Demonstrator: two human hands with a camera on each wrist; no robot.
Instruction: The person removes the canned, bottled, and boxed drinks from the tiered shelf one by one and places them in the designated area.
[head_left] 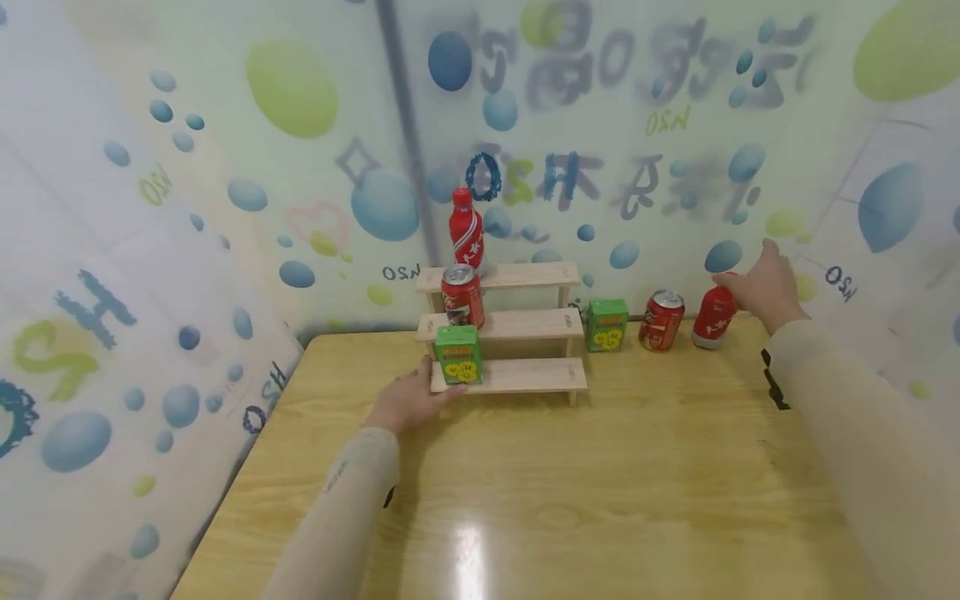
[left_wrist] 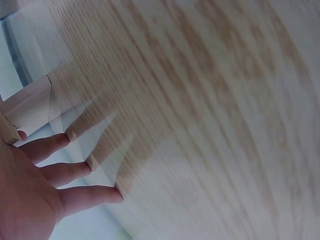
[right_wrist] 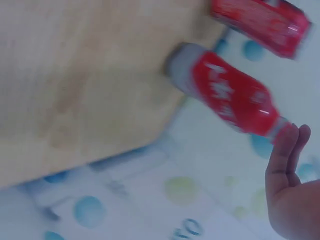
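Note:
Near the table's back right, a red bottle point(head_left: 715, 317) stands on the table, its top in the fingertips of my right hand point(head_left: 765, 287). In the right wrist view the fingers point(right_wrist: 282, 157) meet the cap end of the bottle point(right_wrist: 235, 95); the thumb is hidden there. My left hand point(head_left: 408, 398) rests at the left end of the lowest step of a wooden three-step rack point(head_left: 525, 377), its thumb along the front edge. Several of its fingers point(left_wrist: 65, 172) are spread straight, tips against the table, in the left wrist view. Beside that hand, a green box point(head_left: 459, 357) stands on the lowest step.
A red can point(head_left: 462, 298) stands on the middle step and another red bottle point(head_left: 467, 233) on the top step. Right of the rack, a green box point(head_left: 607, 325) and a red can point(head_left: 662, 321) stand on the table point(head_left: 570, 500). Patterned walls point(head_left: 645, 133) enclose the table's back and sides.

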